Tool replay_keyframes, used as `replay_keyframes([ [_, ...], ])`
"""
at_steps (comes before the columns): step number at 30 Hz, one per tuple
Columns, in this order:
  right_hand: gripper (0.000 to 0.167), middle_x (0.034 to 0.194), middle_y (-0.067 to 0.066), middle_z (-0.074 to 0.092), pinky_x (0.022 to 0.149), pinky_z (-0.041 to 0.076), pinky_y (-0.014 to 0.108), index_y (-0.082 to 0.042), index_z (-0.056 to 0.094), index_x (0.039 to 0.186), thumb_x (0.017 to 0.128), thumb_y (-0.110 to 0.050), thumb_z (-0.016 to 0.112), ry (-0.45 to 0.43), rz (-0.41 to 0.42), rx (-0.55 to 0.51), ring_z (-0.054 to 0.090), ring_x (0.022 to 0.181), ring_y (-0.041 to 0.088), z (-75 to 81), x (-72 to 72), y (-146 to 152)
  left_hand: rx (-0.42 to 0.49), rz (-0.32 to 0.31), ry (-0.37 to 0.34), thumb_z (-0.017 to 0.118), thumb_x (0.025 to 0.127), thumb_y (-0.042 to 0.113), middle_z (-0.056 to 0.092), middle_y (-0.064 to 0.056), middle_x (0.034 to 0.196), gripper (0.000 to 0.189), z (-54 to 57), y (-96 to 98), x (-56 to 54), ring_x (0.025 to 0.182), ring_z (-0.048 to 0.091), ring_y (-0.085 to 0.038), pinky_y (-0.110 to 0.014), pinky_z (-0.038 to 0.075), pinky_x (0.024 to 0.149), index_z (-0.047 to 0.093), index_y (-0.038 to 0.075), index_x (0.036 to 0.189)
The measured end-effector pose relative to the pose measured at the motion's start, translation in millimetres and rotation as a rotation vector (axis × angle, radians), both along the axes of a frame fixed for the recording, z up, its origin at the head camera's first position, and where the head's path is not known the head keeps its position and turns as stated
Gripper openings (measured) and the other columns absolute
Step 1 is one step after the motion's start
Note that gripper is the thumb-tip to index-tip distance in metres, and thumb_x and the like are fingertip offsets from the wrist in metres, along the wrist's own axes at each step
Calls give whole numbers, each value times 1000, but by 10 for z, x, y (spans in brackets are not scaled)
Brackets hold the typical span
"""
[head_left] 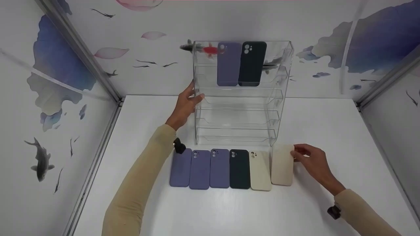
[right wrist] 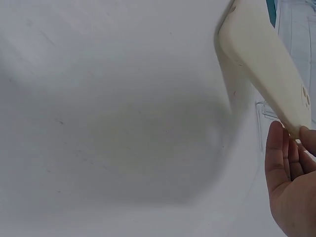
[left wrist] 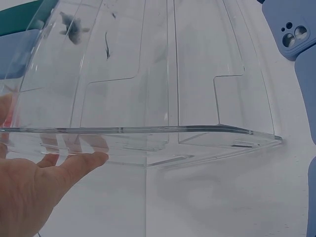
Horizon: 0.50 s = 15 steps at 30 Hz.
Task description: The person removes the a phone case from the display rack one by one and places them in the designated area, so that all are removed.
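A clear tiered acrylic rack (head_left: 238,127) stands at the back of the white table. My left hand (head_left: 185,106) grips its left side, and part of the fingers is hidden behind the panel. In the left wrist view the hand (left wrist: 44,182) lies against the clear side panel (left wrist: 197,136). My right hand (head_left: 313,164) pinches the top right corner of a cream phone case (head_left: 282,167). In the right wrist view this cream case (right wrist: 266,64) is tilted, its pinched end raised. Left of it lie another cream case (head_left: 261,172), a dark green case (head_left: 240,170) and purple cases (head_left: 220,168).
On the rack's top tier stand a purple case (head_left: 228,64) and a dark case (head_left: 252,64) side by side. Printed panels (head_left: 154,72) enclose the white table (head_left: 213,213) at the back and both sides. The row of cases lies just before the rack's front edge.
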State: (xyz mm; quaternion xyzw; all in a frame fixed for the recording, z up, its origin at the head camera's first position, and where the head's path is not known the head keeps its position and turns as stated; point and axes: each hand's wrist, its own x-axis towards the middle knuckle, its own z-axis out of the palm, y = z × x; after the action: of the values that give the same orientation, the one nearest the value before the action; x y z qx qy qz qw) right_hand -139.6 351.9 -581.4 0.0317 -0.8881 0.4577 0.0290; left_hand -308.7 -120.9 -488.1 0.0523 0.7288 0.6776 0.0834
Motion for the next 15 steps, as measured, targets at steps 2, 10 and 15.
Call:
replay_keyframes([
  [2,29,112,19,76,78,64,22,6,74,131,106,-9,76,-11,-2,2,70,94,7,-21,3,-1,-1,-2,3,68,112,33,37,-18,174,84,-2,1,1,152,51,-30,-62,45,119,17,31,178],
  [10,30,113,17,76,80,62,20,5,73,133,108,-12,75,-48,6,47,70,97,17,-94,22,-8,-5,-2,9,69,112,32,40,-16,172,84,-1,-4,6,151,52,-29,-63,46,118,18,31,178],
  [15,31,113,17,76,80,60,17,5,73,133,108,-13,75,-81,0,78,69,101,24,-115,23,-20,-1,1,6,69,112,31,42,-15,170,83,1,-5,0,149,53,-28,-62,47,118,19,31,178],
])
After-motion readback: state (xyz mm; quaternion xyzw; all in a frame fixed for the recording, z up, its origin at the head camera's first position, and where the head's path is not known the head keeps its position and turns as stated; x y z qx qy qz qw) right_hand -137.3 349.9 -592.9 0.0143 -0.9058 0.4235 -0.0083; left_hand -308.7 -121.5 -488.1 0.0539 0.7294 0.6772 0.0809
